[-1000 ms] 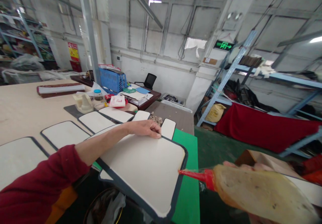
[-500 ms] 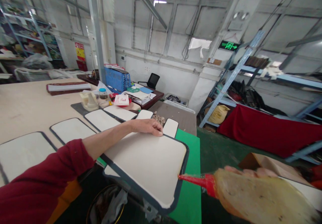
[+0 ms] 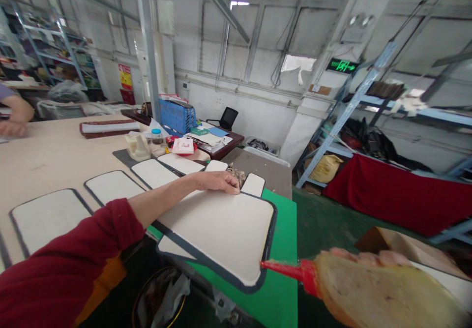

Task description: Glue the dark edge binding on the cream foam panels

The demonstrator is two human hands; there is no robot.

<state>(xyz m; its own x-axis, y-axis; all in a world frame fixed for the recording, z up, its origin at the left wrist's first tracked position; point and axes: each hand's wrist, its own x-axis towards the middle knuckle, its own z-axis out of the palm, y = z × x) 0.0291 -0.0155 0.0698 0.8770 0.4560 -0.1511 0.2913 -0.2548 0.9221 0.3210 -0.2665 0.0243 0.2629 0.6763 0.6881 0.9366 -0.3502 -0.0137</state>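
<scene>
A white panel with a dark border [image 3: 217, 234] lies on a green board [image 3: 282, 234] and overhangs its near edge. My left hand [image 3: 221, 182] is closed at the panel's far edge, thumb and fingers pinching there. In my right hand [image 3: 372, 257] is a squeeze bottle [image 3: 383, 288] of yellowish glue, tilted sideways; only some fingers show behind it. Its red nozzle [image 3: 283, 269] touches the panel's right border near the near corner. Part of another white panel [image 3: 175, 248] shows underneath.
More dark-edged white panels [image 3: 49, 217] lie along the table [image 3: 44, 163]. A jar with a blue lid [image 3: 157, 136] and a blue file basket [image 3: 177, 116] stand farther back. Below the table edge is a bin [image 3: 162, 298]. Another person's hand [image 3: 14, 127] is at far left.
The nozzle tip has slid along the panel's right border toward the near corner. My left hand keeps its place on the far edge. Another person's arm has come into view at left.
</scene>
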